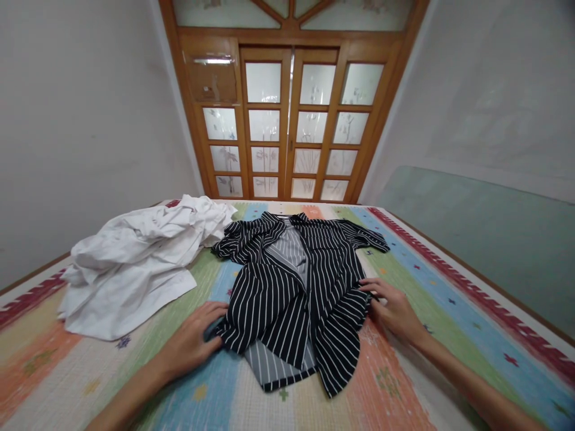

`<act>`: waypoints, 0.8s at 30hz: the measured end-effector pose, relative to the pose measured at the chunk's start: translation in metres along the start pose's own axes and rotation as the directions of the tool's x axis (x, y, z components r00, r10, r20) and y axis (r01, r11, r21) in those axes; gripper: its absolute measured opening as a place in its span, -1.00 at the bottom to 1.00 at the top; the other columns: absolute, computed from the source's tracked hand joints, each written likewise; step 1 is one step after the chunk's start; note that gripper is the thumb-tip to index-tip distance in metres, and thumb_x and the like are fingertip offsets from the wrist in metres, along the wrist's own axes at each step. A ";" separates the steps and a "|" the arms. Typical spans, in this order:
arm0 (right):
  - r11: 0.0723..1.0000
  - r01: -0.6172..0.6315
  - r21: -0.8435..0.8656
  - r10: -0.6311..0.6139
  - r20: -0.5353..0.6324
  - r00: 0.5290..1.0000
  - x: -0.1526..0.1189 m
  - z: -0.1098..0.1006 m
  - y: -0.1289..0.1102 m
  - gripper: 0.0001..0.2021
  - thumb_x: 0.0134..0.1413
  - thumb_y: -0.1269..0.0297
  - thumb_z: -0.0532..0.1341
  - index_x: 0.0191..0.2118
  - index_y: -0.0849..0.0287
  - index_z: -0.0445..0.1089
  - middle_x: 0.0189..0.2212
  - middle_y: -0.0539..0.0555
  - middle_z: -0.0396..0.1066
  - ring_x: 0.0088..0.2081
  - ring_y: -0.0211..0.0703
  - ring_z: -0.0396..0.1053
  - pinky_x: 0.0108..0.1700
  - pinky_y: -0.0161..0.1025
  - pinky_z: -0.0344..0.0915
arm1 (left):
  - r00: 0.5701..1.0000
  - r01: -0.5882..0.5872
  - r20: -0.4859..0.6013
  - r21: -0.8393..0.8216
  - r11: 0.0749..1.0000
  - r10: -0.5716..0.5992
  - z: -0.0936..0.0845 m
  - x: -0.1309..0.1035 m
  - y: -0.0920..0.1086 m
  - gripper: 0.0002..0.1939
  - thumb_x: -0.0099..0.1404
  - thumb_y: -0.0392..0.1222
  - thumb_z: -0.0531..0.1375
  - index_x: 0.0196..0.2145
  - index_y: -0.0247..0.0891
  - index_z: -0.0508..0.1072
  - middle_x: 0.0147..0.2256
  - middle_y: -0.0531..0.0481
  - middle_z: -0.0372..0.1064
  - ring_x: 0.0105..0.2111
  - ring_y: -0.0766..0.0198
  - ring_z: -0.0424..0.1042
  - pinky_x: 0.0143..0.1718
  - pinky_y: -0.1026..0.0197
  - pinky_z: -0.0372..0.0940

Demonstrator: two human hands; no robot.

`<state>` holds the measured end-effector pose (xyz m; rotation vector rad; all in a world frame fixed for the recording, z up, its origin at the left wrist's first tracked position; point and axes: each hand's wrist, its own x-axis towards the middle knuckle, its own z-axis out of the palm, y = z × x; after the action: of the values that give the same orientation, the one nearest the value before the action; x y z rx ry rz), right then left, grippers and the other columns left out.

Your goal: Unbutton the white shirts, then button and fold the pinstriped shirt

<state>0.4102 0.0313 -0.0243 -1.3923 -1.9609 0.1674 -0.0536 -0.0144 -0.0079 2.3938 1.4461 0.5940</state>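
Note:
A black short-sleeved shirt with thin white stripes [278, 299] lies front up, its collar pointing away from me. The front hangs open, and the greyer inner side of the back shows between the two halves and below the left hem. My left hand [197, 335] is closed on the shirt's lower left edge, with a fold of cloth between thumb and fingers. On the other side, my right hand [390, 305] pinches the shirt's right side edge below the sleeve. Both sleeves lie spread outward; the left one is more crumpled.
White clothes [135, 257] lie in a rumpled heap left of the shirt. Everything rests on a multicoloured striped cover [265, 413]. A pale green panel [485, 239] borders the right side. Walls stand on both sides, with wooden glazed doors [290, 120] beyond the far edge.

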 end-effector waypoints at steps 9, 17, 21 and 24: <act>0.978 0.109 -0.180 -0.133 -0.127 0.983 -0.004 -0.050 -0.003 -0.75 -0.04 0.43 0.05 -0.30 0.11 0.45 -0.33 0.06 0.49 -0.29 -0.13 0.46 -0.23 -0.22 0.37 | 0.886 0.210 -0.411 -0.050 0.976 -0.212 -0.036 -0.009 -0.007 -0.68 0.22 0.02 0.06 -0.42 -0.24 0.48 -0.41 0.00 0.51 -0.38 0.22 0.48 -0.26 0.27 0.35; 0.972 0.164 -0.169 -0.134 0.177 0.975 -0.059 -0.078 0.022 -0.71 -0.04 0.48 0.03 -0.26 0.07 0.43 -0.34 0.06 0.45 -0.29 -0.16 0.45 -0.25 -0.27 0.36 | 0.957 0.115 -0.282 0.136 0.984 -0.073 -0.040 -0.058 -0.042 -0.82 0.17 -0.03 0.13 -0.41 -0.17 0.41 -0.45 0.05 0.45 -0.43 0.24 0.46 -0.35 0.31 0.35; 0.984 0.106 -0.146 -0.044 0.375 0.926 -0.075 -0.079 0.022 -0.75 -0.09 0.52 0.02 -0.36 0.11 0.38 -0.31 0.11 0.40 -0.24 -0.13 0.40 -0.18 -0.23 0.34 | 0.963 -0.003 -0.258 0.274 0.962 0.077 -0.030 -0.068 -0.050 -0.82 0.06 -0.29 0.08 -0.34 -0.18 0.39 -0.26 -0.02 0.44 -0.23 0.18 0.45 -0.18 0.25 0.35; 0.984 0.051 -0.168 0.030 0.447 0.894 -0.078 -0.080 0.018 -0.81 -0.01 0.46 0.01 -0.43 0.13 0.34 -0.37 0.11 0.37 -0.30 -0.12 0.37 -0.22 -0.21 0.33 | 0.951 -0.027 -0.284 0.304 0.952 0.118 -0.025 -0.068 -0.050 -0.56 -0.05 -0.42 -0.01 -0.21 -0.18 0.41 -0.09 -0.07 0.39 -0.07 0.13 0.39 -0.02 0.15 0.29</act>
<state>0.4856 -0.0518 -0.0107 -1.5594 -2.4107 0.3440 -0.1328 -0.0509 -0.0215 2.6914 1.6786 0.8438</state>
